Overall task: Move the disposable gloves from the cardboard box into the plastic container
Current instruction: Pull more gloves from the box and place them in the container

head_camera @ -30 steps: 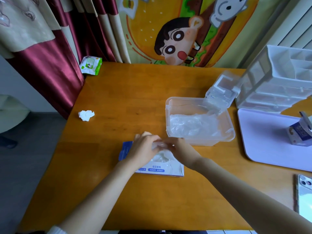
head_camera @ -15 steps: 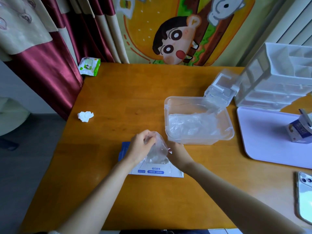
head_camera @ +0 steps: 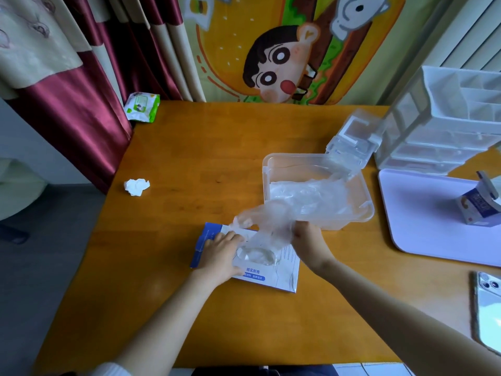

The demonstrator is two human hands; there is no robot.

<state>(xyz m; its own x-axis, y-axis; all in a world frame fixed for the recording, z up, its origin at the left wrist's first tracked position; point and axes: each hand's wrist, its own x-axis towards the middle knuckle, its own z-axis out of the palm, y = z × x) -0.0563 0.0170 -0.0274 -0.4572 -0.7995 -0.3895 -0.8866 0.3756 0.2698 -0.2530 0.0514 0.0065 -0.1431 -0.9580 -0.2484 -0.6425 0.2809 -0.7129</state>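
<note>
A home room: a cartoon hanging (head_camera: 273, 50) and red curtains (head_camera: 89, 85) back a wooden bench (head_camera: 189, 158) with a drawer organiser (head_camera: 447, 126).

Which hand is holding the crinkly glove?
The right hand pinches the clear glove, raised beside the plastic container. The left hand only lies flat on the cardboard box, holding it down.

2 hands: left hand (head_camera: 219, 256), right hand (head_camera: 309, 245). 1 cardboard box (head_camera: 267, 276), 1 plastic container (head_camera: 271, 164), 1 lid (head_camera: 355, 137). Qty of gloves (head_camera: 271, 226): can't tell. 1 ea: drawer unit (head_camera: 447, 131), wipes pk (head_camera: 141, 107), tissue wad (head_camera: 137, 186), lavender board (head_camera: 423, 221), sm carton (head_camera: 477, 210), phone (head_camera: 488, 308).
</note>
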